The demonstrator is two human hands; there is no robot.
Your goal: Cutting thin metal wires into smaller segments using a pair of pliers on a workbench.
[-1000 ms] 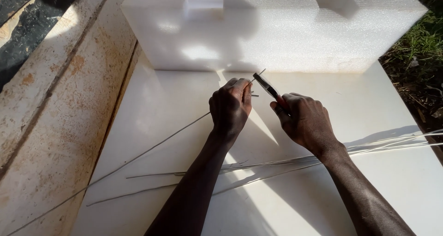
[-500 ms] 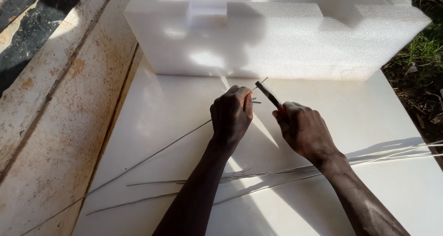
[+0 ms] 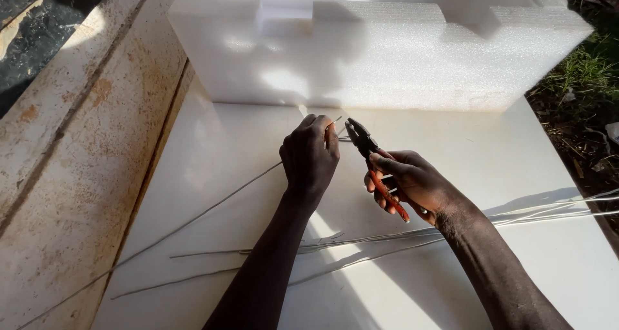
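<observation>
Your left hand (image 3: 309,156) pinches long thin grey metal wire (image 3: 193,220) over white board (image 3: 503,162); wire runs near-left. Your right hand (image 3: 406,182) grips red-handled steel pliers (image 3: 374,159), open jaws just right of wire tip. White foam block (image 3: 387,59) far.

Hard sunlight glares off the white desk (image 3: 516,149); sharp arm shadows fall across it, and the foam block (image 3: 387,66) above is dappled.

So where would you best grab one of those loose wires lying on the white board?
Probably mid-length, from above. The loose wires lie flat on the white board, long and thin, so a pinch near the middle should keep the ends from drooping. It also stays clear of the left hand and pliers.
</observation>
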